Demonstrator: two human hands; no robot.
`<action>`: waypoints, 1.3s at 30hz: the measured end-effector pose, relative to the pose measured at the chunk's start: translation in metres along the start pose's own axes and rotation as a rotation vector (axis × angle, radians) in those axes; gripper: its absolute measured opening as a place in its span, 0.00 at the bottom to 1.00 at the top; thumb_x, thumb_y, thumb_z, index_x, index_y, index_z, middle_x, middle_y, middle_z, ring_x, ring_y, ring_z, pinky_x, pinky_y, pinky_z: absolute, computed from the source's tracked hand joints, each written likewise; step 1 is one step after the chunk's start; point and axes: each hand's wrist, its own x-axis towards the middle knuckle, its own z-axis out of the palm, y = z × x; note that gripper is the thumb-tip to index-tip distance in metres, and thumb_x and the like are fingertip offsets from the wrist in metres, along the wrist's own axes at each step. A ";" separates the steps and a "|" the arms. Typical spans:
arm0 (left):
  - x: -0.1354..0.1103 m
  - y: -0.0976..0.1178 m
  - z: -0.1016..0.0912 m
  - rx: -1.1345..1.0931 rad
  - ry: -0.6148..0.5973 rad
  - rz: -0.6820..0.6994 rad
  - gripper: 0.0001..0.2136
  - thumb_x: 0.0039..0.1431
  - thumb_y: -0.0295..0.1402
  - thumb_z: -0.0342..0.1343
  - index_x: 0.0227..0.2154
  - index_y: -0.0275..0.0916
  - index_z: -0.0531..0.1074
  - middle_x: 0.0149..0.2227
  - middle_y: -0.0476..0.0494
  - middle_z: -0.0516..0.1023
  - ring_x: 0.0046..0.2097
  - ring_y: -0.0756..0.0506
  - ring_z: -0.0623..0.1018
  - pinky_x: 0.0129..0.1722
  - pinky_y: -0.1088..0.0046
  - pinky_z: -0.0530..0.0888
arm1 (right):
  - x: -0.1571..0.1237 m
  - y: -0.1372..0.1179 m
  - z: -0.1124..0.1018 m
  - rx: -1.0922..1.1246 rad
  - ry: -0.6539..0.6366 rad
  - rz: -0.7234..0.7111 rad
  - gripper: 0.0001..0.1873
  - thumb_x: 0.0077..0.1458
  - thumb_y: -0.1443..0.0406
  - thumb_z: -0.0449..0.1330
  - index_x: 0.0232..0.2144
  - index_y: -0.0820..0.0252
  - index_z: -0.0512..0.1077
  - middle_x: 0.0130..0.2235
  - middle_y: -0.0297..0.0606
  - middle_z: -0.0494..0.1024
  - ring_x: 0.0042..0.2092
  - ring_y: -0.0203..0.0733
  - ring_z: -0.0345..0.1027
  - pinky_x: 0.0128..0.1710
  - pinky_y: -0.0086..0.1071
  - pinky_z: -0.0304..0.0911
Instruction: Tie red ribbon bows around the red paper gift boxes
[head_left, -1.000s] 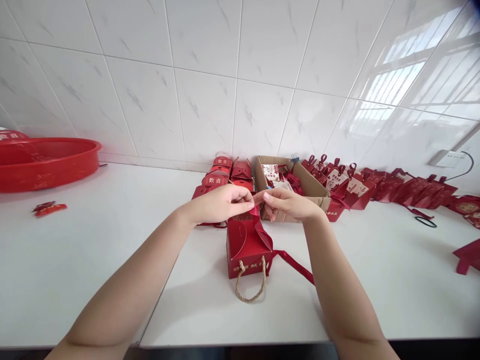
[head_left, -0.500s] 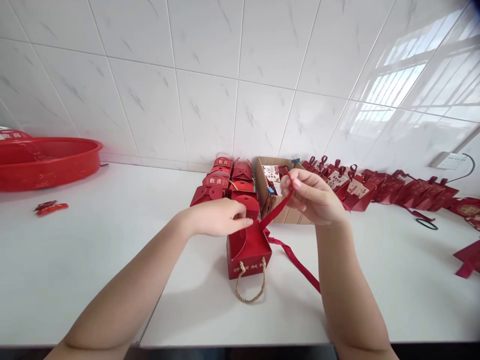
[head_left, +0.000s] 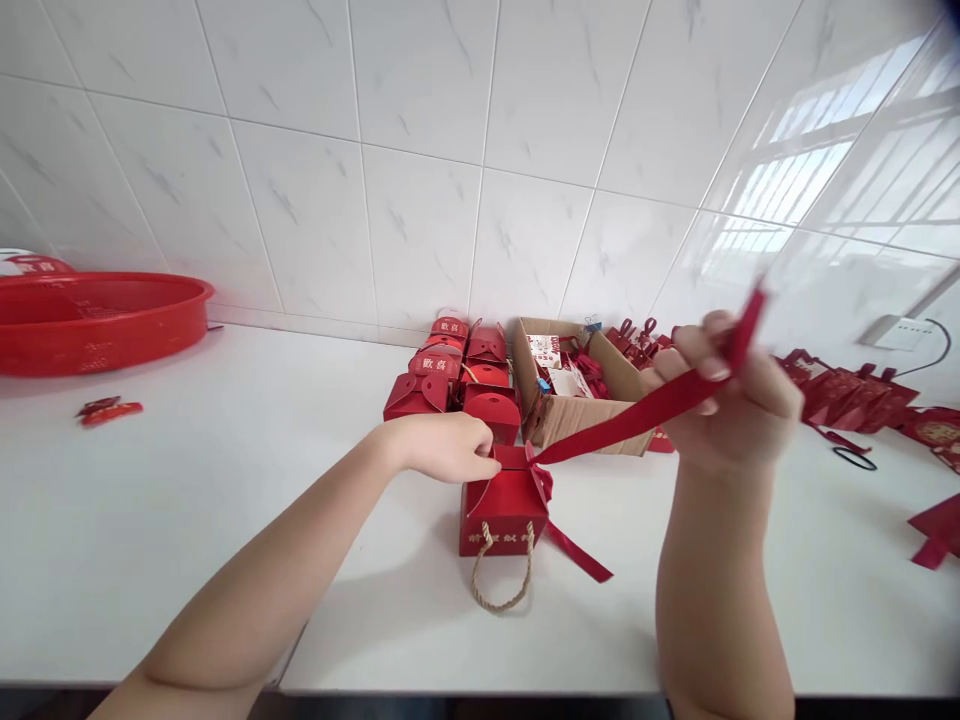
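A red gift box point(head_left: 504, 510) with gold lettering and a twisted rope handle point(head_left: 501, 603) stands upright on the white counter in front of me. My left hand point(head_left: 444, 447) is closed at the box's upper left edge, thumb and curled fingers against it; the fingertips are partly hidden. Up to the right, my right hand point(head_left: 731, 400), slightly blurred, is closed around a red ribbon point(head_left: 622, 425). That ribbon runs taut from the box's top right side to my fingers. A loose ribbon end point(head_left: 585, 558) lies on the counter right of the box.
Behind stand several finished red boxes point(head_left: 421, 392) and an open cardboard carton point(head_left: 592, 427) holding red and white pieces. Red bags point(head_left: 855, 395) line the wall at right, near a black ring point(head_left: 855, 458). A red basin point(head_left: 105, 325) and small red packets point(head_left: 109, 410) are at left.
My right hand has moved right with the ribbon, drawing more of it out taut. The loose ribbon tail has become shorter. My left hand has come down onto the box's edge.
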 end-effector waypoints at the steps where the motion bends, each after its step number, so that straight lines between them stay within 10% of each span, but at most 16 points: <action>1: -0.002 -0.001 -0.002 -0.001 -0.007 0.011 0.14 0.53 0.46 0.47 0.24 0.40 0.62 0.27 0.47 0.69 0.23 0.50 0.63 0.21 0.72 0.57 | 0.000 0.001 0.003 -0.039 -0.006 0.054 0.08 0.54 0.55 0.57 0.30 0.49 0.67 0.21 0.28 0.54 0.18 0.32 0.39 0.19 0.33 0.42; 7: -0.004 -0.015 -0.015 -0.128 -0.070 0.047 0.29 0.54 0.42 0.46 0.58 0.42 0.48 0.33 0.49 0.72 0.29 0.48 0.68 0.27 0.74 0.65 | 0.003 0.025 0.022 -0.285 -0.401 0.558 0.17 0.51 0.58 0.63 0.41 0.56 0.64 0.20 0.24 0.61 0.20 0.29 0.49 0.20 0.27 0.45; 11: 0.001 -0.022 -0.017 -0.154 -0.113 0.063 0.35 0.52 0.39 0.46 0.62 0.40 0.41 0.31 0.49 0.71 0.26 0.48 0.67 0.25 0.74 0.63 | 0.004 0.049 0.029 -0.441 -0.703 0.739 0.17 0.51 0.57 0.63 0.39 0.57 0.63 0.20 0.24 0.64 0.21 0.28 0.51 0.20 0.25 0.46; 29: 0.003 -0.023 -0.017 -0.210 -0.105 0.100 0.32 0.53 0.42 0.48 0.60 0.42 0.47 0.38 0.45 0.73 0.27 0.49 0.65 0.25 0.76 0.62 | 0.001 0.066 0.044 -0.596 -0.706 0.756 0.15 0.51 0.56 0.62 0.35 0.56 0.63 0.23 0.26 0.66 0.21 0.29 0.55 0.20 0.25 0.47; 39: 0.008 -0.021 -0.017 -0.069 -0.031 0.091 0.19 0.58 0.50 0.43 0.36 0.40 0.68 0.38 0.43 0.73 0.35 0.45 0.71 0.29 0.74 0.65 | 0.001 0.067 0.046 -0.709 -0.742 0.755 0.10 0.49 0.60 0.61 0.33 0.57 0.66 0.27 0.31 0.73 0.27 0.33 0.63 0.23 0.26 0.55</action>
